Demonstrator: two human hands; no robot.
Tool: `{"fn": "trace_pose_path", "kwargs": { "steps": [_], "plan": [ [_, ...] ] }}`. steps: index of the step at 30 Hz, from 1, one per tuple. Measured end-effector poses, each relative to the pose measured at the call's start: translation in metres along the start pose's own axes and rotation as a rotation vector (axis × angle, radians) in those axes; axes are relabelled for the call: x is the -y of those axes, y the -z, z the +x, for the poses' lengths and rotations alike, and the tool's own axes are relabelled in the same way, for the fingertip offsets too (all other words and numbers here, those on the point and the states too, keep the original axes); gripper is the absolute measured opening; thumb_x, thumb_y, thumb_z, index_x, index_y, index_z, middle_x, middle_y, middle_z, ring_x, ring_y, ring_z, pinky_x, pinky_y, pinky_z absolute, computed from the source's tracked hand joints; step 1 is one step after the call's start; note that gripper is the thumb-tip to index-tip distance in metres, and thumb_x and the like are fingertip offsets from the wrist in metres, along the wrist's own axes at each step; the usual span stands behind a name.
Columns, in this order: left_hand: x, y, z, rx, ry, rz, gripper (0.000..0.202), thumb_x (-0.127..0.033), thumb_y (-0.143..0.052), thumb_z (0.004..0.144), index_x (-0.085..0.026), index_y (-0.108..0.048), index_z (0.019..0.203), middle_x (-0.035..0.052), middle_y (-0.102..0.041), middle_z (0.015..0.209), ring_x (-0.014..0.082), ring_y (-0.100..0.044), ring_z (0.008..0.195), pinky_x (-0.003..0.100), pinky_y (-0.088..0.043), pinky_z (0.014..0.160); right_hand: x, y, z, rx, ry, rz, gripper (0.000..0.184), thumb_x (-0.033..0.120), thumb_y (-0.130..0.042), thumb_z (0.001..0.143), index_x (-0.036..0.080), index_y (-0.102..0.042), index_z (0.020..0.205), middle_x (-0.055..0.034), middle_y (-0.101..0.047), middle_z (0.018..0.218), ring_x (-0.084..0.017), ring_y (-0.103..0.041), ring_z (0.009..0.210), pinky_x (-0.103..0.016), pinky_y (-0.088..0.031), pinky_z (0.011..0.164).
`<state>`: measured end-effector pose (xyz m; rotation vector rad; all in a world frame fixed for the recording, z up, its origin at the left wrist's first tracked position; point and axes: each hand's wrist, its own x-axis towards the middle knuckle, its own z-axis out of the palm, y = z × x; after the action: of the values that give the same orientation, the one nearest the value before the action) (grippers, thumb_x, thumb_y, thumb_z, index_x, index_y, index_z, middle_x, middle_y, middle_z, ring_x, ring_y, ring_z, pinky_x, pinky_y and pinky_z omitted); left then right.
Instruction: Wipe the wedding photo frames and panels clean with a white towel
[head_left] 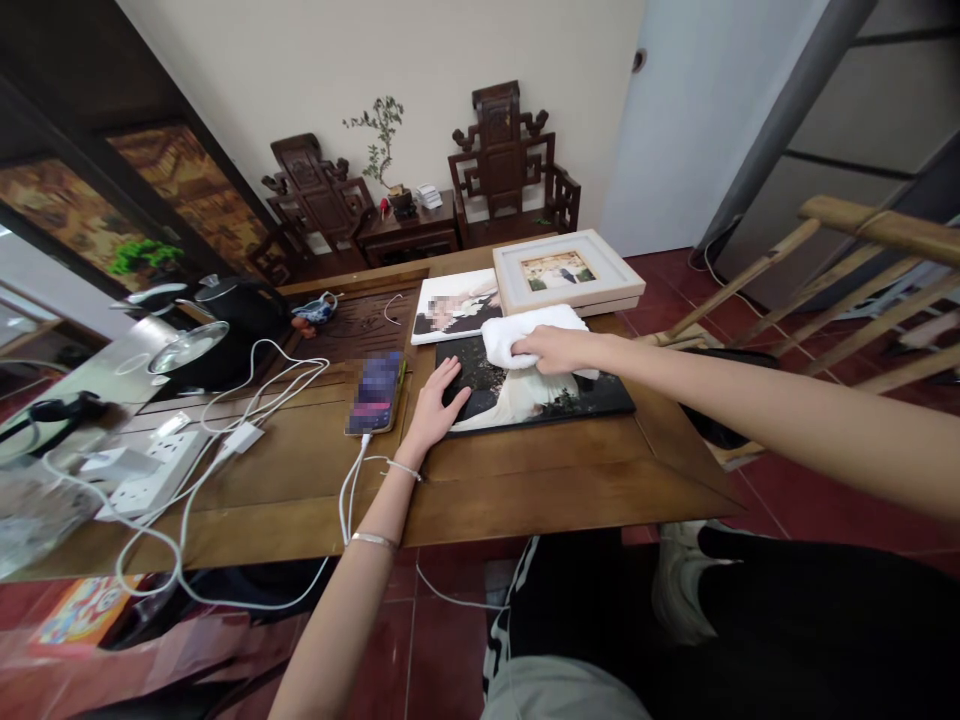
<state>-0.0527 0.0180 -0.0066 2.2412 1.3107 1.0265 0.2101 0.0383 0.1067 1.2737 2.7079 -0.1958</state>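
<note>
A dark photo panel (600, 398) lies flat near the table's front edge, with a white dress in its picture. My right hand (553, 349) grips a folded white cloth (536, 325), which rests on the panel's upper part and hides some of the picture. On the panel's left edge lies my left hand (437, 400), fingers spread and nothing in them. Behind the panel is a white-edged photo print (465, 303), and to its right a framed photo (570, 272) lies on top of a pale box.
On the wooden table (517, 475) a phone (377, 393) charges left of my left hand. Farther left are white cables, a power strip (157, 470), a lidded pot (196, 352) and a black kettle (238, 305). A bamboo chair (885, 225) stands right of the table.
</note>
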Motion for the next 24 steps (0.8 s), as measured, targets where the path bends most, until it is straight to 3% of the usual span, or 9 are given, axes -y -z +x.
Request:
{"fn": "trace_pose_path", "kwargs": {
  "steps": [5,9,13,15,19,21,24],
  "plan": [
    [0.0,0.0,0.0,-0.003,0.003,0.0,0.047,-0.037,-0.057,0.092,-0.021,-0.056,0.137,0.0106,-0.049,0.151,0.026,-0.039,0.145,0.05,-0.029,0.121,0.014,-0.014,-0.026,-0.028,0.026,0.0,0.044,-0.001,-0.045,0.073,0.015,-0.066,0.109,-0.0157,-0.069,0.102,-0.024,-0.063,0.088,-0.029,-0.037,0.069],
    [-0.001,0.0,-0.001,-0.006,0.011,-0.008,0.048,-0.036,-0.057,0.092,-0.02,-0.056,0.137,0.011,-0.049,0.151,0.0256,-0.039,0.145,0.049,-0.028,0.122,0.038,-0.024,-0.057,-0.013,0.016,0.042,0.048,-0.001,-0.044,0.074,0.016,-0.065,0.113,-0.0205,-0.063,0.124,-0.03,-0.065,0.099,-0.037,-0.043,0.082],
    [0.0,-0.001,-0.001,-0.005,0.005,-0.014,0.048,-0.037,-0.057,0.092,-0.018,-0.057,0.137,0.0125,-0.049,0.151,0.0261,-0.038,0.145,0.048,-0.028,0.122,0.065,-0.028,-0.083,0.067,0.029,0.111,0.055,-0.004,-0.043,0.072,0.018,-0.064,0.117,-0.0196,-0.061,0.129,-0.035,-0.048,0.133,-0.045,-0.042,0.097],
    [0.002,-0.001,-0.001,-0.009,0.001,-0.019,0.048,-0.037,-0.057,0.092,-0.019,-0.057,0.137,0.0121,-0.049,0.151,0.026,-0.039,0.145,0.048,-0.028,0.121,0.074,-0.027,-0.09,0.092,0.041,0.137,0.056,-0.006,-0.043,0.071,0.019,-0.064,0.117,-0.0176,-0.065,0.123,-0.034,-0.043,0.137,-0.045,-0.041,0.098],
    [0.005,-0.002,0.0,-0.012,0.01,-0.034,0.046,-0.039,-0.054,0.094,-0.021,-0.057,0.137,0.0105,-0.049,0.151,0.0254,-0.039,0.145,0.049,-0.027,0.121,0.078,-0.02,-0.089,0.099,0.033,0.148,0.05,-0.002,-0.044,0.074,0.02,-0.067,0.112,-0.016,-0.066,0.116,-0.03,-0.065,0.103,-0.036,-0.045,0.079],
    [0.006,-0.003,0.0,-0.01,0.026,-0.048,0.046,-0.04,-0.05,0.096,-0.02,-0.057,0.137,0.0115,-0.048,0.152,0.0255,-0.037,0.146,0.049,-0.026,0.122,0.073,-0.016,-0.081,0.102,0.051,0.15,0.048,0.001,-0.045,0.074,0.02,-0.068,0.112,-0.0156,-0.068,0.109,-0.026,-0.067,0.086,-0.032,-0.041,0.066],
    [0.007,-0.003,0.0,-0.011,0.066,-0.076,0.047,-0.041,-0.043,0.099,-0.018,-0.057,0.138,0.012,-0.047,0.153,0.0251,-0.036,0.147,0.05,-0.024,0.122,0.063,-0.01,-0.061,0.083,0.054,0.149,0.049,0.002,-0.046,0.074,0.02,-0.067,0.115,-0.0142,-0.069,0.1,-0.023,-0.063,0.08,-0.029,-0.034,0.059]
  ]
}}
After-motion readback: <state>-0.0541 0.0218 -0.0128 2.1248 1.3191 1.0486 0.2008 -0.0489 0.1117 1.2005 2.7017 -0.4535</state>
